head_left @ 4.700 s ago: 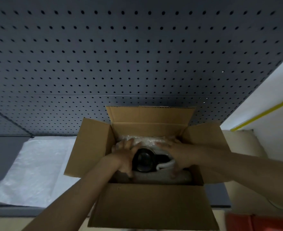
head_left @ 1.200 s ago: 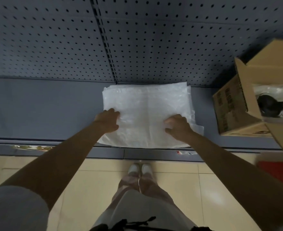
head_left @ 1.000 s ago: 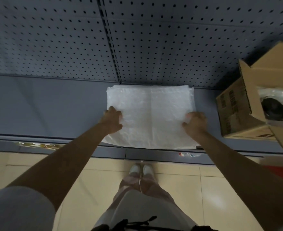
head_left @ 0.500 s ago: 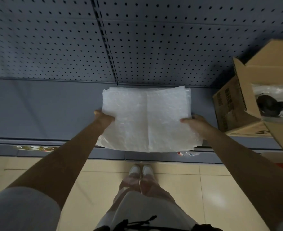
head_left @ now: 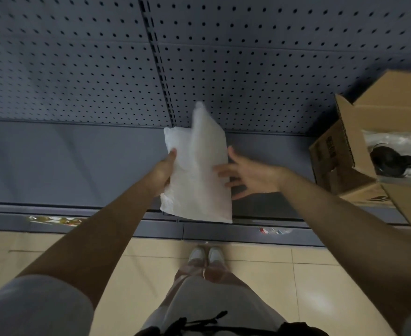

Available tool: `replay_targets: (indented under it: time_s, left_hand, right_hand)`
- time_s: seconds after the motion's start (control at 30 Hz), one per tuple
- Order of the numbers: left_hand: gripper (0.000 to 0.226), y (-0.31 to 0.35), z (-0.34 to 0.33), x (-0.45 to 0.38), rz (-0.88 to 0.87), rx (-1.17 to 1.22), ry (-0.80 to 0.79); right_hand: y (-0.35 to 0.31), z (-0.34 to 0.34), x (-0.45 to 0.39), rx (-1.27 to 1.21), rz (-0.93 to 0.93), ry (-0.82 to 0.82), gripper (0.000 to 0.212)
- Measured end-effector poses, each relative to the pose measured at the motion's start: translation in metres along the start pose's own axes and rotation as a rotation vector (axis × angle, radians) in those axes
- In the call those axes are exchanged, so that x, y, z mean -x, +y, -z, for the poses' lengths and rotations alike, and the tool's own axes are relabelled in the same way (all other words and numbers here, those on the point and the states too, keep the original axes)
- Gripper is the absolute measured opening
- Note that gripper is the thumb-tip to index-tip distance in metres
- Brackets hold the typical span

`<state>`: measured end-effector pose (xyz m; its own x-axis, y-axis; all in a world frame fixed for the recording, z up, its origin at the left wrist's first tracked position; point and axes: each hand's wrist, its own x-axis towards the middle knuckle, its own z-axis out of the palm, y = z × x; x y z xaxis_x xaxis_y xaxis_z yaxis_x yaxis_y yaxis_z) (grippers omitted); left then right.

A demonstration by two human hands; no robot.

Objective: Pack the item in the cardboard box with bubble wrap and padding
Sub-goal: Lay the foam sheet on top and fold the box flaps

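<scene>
A white sheet of padding is folded roughly in half and held in the air above the grey shelf. My left hand grips its left edge. My right hand is spread flat against the sheet's right edge, fingers apart. The open cardboard box stands on the shelf at the far right. Inside it lies a dark round item on clear bubble wrap.
A dark pegboard wall rises behind the shelf, with a vertical slotted post in its middle. Below the shelf's front rail is tiled floor, my legs and white shoes. Something red and white lies under the rail at right.
The flat sheet was lifted off the shelf by both hands and folded over to about half its width. My right hand let go of its edge and now lies open against it.
</scene>
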<state>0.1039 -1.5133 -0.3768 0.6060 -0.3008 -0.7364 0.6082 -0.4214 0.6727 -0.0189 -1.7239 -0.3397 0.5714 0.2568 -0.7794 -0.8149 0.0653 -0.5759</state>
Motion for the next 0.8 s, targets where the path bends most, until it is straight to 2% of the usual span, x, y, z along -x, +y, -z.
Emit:
replay_targets:
  time_s: [0.1, 0.2, 0.33, 0.47, 0.5, 0.6, 0.63, 0.7, 0.8]
  left_hand:
    - [0.09, 0.004, 0.0, -0.001, -0.027, 0.035, -0.073]
    - [0.099, 0.003, 0.004, 0.003, -0.008, 0.015, -0.156]
    - [0.043, -0.005, 0.002, 0.004, -0.041, -0.044, -0.168]
    - [0.022, -0.013, -0.004, 0.007, -0.018, 0.058, -0.099]
    - [0.015, -0.015, -0.005, 0.008, 0.0, 0.092, -0.084]
    - [0.014, -0.027, -0.012, 0.01, 0.031, 0.254, -0.056]
    - [0.015, -0.031, -0.015, 0.011, 0.039, 0.327, -0.036]
    - [0.017, -0.037, -0.023, 0.016, 0.042, 0.487, 0.001]
    - [0.02, -0.041, -0.038, 0.024, 0.034, 0.7, 0.003]
  right_hand:
    - [0.001, -0.041, -0.02, 0.282, -0.014, 0.022, 0.072]
    - [0.005, -0.063, -0.031, 0.388, 0.079, 0.108, 0.061]
    - [0.014, -0.061, -0.04, 0.447, 0.123, 0.166, 0.05]
    - [0.021, -0.052, -0.043, 0.56, 0.172, 0.265, 0.052]
    - [0.023, -0.046, -0.044, 0.556, 0.182, 0.328, 0.051]
    - [0.034, -0.024, -0.046, 0.601, 0.178, 0.646, 0.052]
    - [0.039, -0.017, -0.044, 0.565, 0.162, 0.749, 0.054]
    - [0.047, -0.004, -0.039, 0.311, 0.16, 0.885, 0.064]
    - [0.057, 0.008, -0.031, -0.173, 0.129, 0.879, 0.085]
